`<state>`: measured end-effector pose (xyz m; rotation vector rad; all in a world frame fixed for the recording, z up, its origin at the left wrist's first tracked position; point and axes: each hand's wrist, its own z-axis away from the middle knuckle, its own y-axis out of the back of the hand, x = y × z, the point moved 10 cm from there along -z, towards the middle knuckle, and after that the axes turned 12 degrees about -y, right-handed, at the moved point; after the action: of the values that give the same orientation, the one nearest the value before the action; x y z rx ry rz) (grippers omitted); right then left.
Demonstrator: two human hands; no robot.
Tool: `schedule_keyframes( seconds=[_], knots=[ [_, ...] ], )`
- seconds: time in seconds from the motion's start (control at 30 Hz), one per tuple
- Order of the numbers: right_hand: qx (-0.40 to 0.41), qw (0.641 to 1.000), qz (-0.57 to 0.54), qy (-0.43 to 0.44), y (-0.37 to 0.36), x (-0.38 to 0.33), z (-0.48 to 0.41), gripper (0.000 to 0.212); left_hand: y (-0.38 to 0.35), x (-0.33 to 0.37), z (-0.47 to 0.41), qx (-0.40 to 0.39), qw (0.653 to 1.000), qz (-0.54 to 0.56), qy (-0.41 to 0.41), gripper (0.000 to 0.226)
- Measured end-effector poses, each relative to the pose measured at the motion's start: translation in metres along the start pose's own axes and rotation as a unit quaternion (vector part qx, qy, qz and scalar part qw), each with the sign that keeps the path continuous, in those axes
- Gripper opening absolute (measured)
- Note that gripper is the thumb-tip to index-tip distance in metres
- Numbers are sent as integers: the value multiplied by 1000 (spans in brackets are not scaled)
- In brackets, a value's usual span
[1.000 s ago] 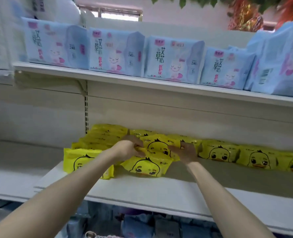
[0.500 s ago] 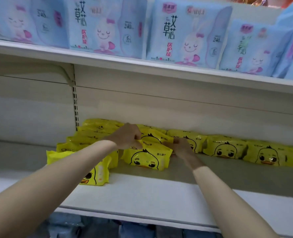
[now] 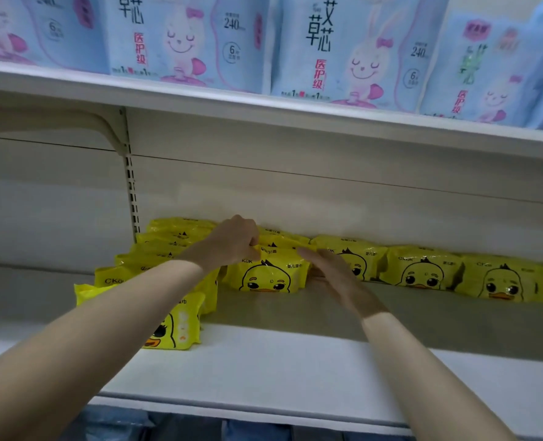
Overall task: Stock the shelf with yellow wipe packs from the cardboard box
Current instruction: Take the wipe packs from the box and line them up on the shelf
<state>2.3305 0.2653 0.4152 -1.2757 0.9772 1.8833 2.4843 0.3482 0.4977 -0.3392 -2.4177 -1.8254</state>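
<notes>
Moved: our right hand has released the yellow wipe pack, fingers now straight beside its right end | our left hand pinches its top edge | pack: on the shelf, right of the slotted upright, duck face toward us, long axis left-right | glossy crinkled film, soft pillow shape

Left of my left hand: a column of yellow packs runs front to back, blocking that side.
Between my hands: one duck pack fills the gap; my left hand pinches its top edge.
Right of my right hand: a row of packs lines the back panel.
Nearer than both hands: I see bare shelf to the front edge.
Above them: open air up to the upper shelf.
</notes>
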Motion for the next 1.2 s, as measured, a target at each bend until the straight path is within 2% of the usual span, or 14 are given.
schedule_keyframes(
  seconds=[0.03,0.07,0.17,0.2,0.43,0.57,0.73,0.97,1.13,1.2],
  knots=[
    [6,1000,7,20,0,-2,3,26,0,-1,0,1,1000,-1,5,40],
    [11,999,13,36,0,-1,2,31,1,-1,0,1,1000,-3,8,36],
    [33,997,46,60,-8,3,4,72,0,-1,0,2,1000,-2,5,22],
    [39,996,54,67,-11,6,2,77,0,-1,0,3,1000,-1,2,23],
    [88,989,70,96,-9,10,-8,63,-2,-9,2,-4,999,53,7,32],
    [105,986,80,97,-9,8,-7,56,-6,-12,7,-22,997,68,15,53],
    [116,985,80,97,-9,7,-2,60,-4,-10,12,-13,997,73,11,52],
    [138,984,41,103,5,0,36,71,11,4,31,13,997,74,3,66],
    [167,979,19,112,19,-5,71,60,23,30,56,48,991,126,15,63],
    [145,981,12,126,21,-3,90,59,24,47,70,67,987,147,19,63]
  ],
)
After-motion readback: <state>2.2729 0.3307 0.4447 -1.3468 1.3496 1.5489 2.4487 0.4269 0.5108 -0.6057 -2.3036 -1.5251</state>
